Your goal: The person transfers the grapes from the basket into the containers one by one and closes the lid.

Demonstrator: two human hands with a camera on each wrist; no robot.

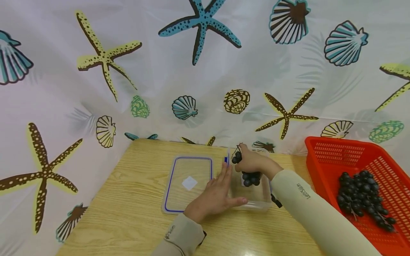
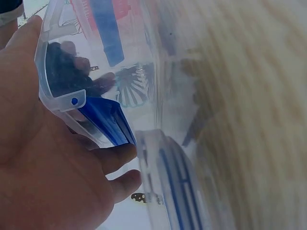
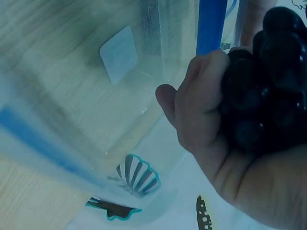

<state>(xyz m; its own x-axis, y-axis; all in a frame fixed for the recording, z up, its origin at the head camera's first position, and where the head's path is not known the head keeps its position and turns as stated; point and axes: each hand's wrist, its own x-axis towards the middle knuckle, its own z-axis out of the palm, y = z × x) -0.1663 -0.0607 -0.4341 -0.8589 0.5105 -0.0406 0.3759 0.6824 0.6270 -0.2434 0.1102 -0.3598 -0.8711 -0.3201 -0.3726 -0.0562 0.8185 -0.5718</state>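
Observation:
A bunch of dark grapes [image 1: 251, 179] is gripped in my right hand [image 1: 253, 161], above a clear plastic container [image 1: 254, 205]. In the right wrist view the grapes [image 3: 261, 96] bulge out beside the curled fingers, and a white label shows in the container. My left hand [image 1: 211, 197] lies along the container's left side, its fingers extended and thumb spread toward the front. A blue latch flap [image 2: 103, 117] on the container is close to those fingertips in the left wrist view. Just left of the hand lies a clear lid [image 1: 179, 192] with a blue seal, flat on the table.
On the right stands a red plastic basket [image 1: 336, 151] with more dark grapes [image 1: 360, 193] in it. The wooden table [image 1: 121, 213] meets a white cloth [image 1: 217, 78] printed with starfish and shells at the back and left.

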